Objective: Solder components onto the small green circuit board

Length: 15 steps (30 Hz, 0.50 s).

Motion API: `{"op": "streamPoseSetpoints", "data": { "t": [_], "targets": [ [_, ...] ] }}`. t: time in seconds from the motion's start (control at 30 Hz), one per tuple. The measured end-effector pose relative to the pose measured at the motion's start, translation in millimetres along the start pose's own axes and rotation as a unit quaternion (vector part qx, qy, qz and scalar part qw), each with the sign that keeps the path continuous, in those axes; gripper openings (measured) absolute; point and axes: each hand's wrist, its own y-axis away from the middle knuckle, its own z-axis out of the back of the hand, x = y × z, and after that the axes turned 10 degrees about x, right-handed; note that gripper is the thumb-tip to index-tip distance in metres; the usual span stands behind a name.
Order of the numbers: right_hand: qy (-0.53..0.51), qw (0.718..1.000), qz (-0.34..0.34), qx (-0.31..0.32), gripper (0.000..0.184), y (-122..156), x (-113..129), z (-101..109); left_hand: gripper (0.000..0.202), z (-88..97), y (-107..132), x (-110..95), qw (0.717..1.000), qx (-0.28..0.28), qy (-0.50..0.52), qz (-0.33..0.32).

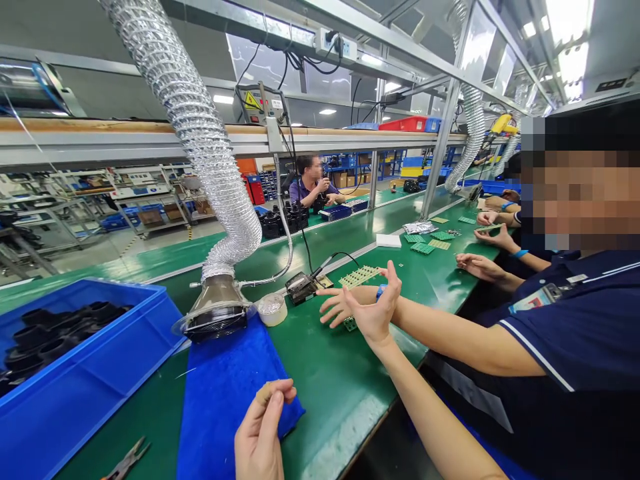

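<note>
My left hand is at the bottom centre, over the edge of a blue cloth. Its thumb and fingers are pressed together, and whatever may lie between them is hidden. Stretched forward from the lower right, my right hand has its thumb and fingers apart and nothing in it. Just behind it is a co-worker's spread hand, overlapping it in view. A pale green circuit panel lies just beyond these hands, and part of another green board shows beneath them.
A blue bin of black parts stands left, pliers in front. A fume hood on a silver duct, a round tub and a soldering iron stand line the back. Co-workers sit along the right with more green boards.
</note>
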Motion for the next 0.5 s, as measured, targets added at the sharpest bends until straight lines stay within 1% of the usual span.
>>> {"op": "streamPoseSetpoints", "data": {
  "t": [0.1,0.2,0.3,0.5],
  "targets": [
    [0.01,1.0,-0.015,0.001,0.094,-7.3,-4.4,8.3,0.052,-0.3,1.1,-1.0,1.0,0.013,-0.013,0.011],
    [0.024,0.999,-0.024,-0.023,0.093,-16.8,-11.7,16.8,0.053,-3.5,4.0,-4.8,0.999,0.016,-0.027,0.021],
    [0.044,0.998,-0.021,-0.048,0.091,-27.0,-24.2,23.5,0.054,-6.0,6.8,-7.9,0.998,0.023,-0.039,0.034],
    [0.084,0.994,-0.021,-0.071,0.098,-36.4,-52.3,33.5,0.054,-6.3,8.2,-7.4,0.996,0.043,-0.066,0.042]
  ]
}}
